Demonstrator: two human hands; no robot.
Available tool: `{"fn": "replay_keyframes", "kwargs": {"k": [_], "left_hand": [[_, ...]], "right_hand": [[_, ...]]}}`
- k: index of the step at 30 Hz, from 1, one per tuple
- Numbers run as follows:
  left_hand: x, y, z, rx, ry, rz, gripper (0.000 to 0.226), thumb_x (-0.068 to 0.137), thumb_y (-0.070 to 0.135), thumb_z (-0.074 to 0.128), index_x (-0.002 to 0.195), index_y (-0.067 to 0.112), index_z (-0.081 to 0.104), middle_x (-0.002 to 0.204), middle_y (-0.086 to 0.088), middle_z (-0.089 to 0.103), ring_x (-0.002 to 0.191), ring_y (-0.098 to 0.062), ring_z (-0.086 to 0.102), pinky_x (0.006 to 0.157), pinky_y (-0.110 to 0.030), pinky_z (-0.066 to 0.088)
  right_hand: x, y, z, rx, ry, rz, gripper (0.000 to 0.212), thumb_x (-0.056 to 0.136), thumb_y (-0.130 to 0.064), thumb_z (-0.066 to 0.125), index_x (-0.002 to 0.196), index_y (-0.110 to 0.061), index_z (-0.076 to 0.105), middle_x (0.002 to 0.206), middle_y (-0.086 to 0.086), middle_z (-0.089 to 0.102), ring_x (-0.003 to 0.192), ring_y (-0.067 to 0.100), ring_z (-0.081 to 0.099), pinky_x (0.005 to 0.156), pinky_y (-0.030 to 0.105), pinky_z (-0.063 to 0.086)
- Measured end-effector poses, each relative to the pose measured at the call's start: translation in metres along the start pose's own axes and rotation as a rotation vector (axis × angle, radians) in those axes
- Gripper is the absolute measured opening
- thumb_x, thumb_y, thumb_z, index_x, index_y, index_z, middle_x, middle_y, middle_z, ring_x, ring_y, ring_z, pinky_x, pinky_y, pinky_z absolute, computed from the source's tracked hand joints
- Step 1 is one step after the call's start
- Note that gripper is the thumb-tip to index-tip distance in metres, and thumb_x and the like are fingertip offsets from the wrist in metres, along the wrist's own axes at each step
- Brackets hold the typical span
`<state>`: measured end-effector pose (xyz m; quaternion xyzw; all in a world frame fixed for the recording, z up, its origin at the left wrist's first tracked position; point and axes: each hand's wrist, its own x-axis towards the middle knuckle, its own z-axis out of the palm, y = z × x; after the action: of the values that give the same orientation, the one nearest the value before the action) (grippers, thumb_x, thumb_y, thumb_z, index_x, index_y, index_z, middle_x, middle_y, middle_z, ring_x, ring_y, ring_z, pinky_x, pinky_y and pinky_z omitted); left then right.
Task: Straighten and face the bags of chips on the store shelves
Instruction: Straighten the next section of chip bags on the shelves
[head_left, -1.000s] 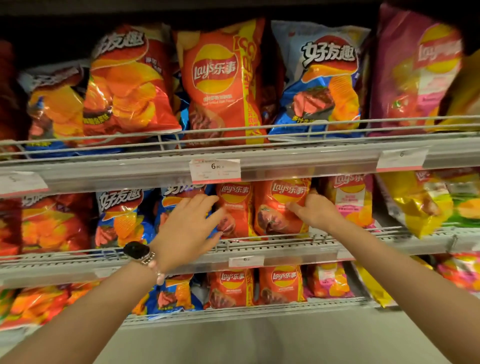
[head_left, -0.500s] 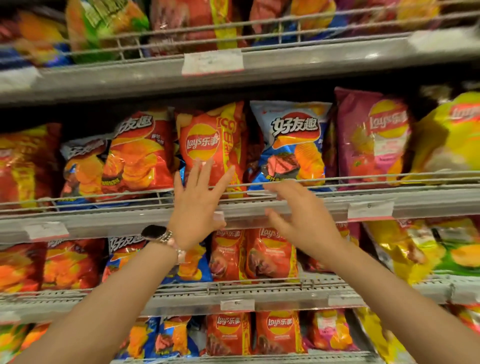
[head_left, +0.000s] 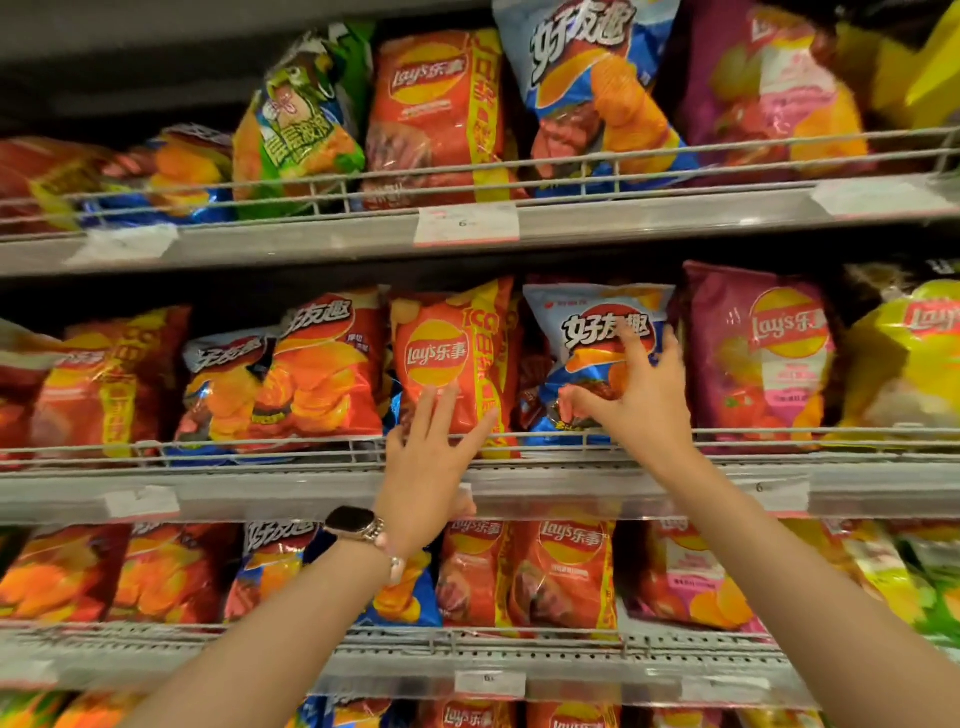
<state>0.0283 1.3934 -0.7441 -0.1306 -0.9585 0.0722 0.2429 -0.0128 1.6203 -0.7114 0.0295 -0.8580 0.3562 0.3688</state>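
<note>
Change: both hands have risen from the shelf below to the middle shelf (head_left: 311, 483).
Left hand (head_left: 434, 457): fingers spread flat, touching the orange Lay's bag (head_left: 449, 364) just above it.
Right hand (head_left: 641, 395): fingers curled on the blue bag (head_left: 587, 332).
Meaning: the blue bag leans; straightening it looks like the step starting.

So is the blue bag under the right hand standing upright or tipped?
Tipped. The blue bag leans with its top toward the left, logo slanted, while the right hand grips its front above the wire rail.
</note>
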Motion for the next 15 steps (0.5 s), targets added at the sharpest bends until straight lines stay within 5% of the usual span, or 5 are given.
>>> {"fn": "replay_keyframes", "kwargs": {"k": [15], "left_hand": [[0.003,-0.007,0.001,-0.044,0.0,0.039,0.1,0.084,0.036,0.069,0.151,0.038,-0.005,0.158,-0.008,-0.022,0.146,-0.032,-0.018,0.114,-0.057,0.018]], "right_hand": [[0.014,-0.019,-0.016,0.171,0.146,-0.014,0.082,0.072,-0.042,0.078,0.141,-0.028,0.036,0.137,0.003,0.05,0.121,0.025,0.051,0.1,0.043,0.043]]}}
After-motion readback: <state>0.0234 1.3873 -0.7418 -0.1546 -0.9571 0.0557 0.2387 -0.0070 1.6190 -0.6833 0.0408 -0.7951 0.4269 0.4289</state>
